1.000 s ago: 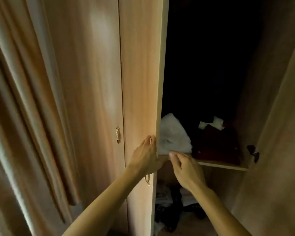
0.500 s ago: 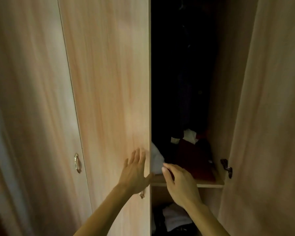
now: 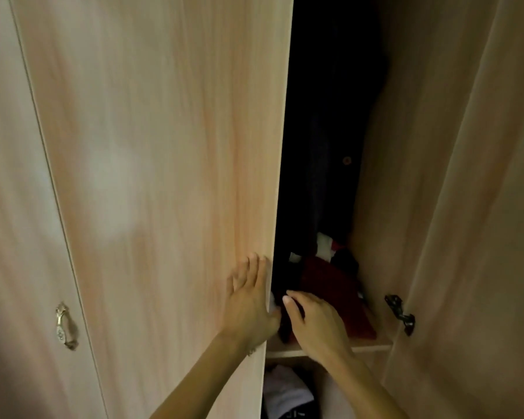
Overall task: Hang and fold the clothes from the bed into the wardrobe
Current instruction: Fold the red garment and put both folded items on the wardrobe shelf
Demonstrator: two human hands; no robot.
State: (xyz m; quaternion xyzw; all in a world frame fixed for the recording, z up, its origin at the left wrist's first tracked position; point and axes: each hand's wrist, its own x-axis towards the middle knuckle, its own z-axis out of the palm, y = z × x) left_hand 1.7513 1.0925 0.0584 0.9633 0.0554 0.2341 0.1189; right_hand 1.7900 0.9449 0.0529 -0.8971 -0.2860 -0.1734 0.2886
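Closing up, we judge: left hand (image 3: 248,300) pressed flat on the door (image 3: 164,176) beside the shelf (image 3: 372,347). Right hand (image 3: 315,319) over the shelf, fingertips hidden, so we can't tell its grip. Folded red clothes (image 3: 330,282) lie on the shelf. Next: get our right hand clear before the door shuts.

Three pale wooden wardrobe doors are showing: the left door (image 3: 18,207), the middle door (image 3: 164,176) and the right door (image 3: 481,207). Two handles are plainly showing, one brass handle (image 3: 64,326) and one dark handle (image 3: 401,314). One shelf (image 3: 369,347) is carrying one dark red garment (image 3: 330,291). One dark hanging garment (image 3: 324,146) is showing one button (image 3: 347,160). One white garment (image 3: 288,388) is lying below. Two bare grips are appearing: the left grip (image 3: 248,303) and the right grip (image 3: 315,322).
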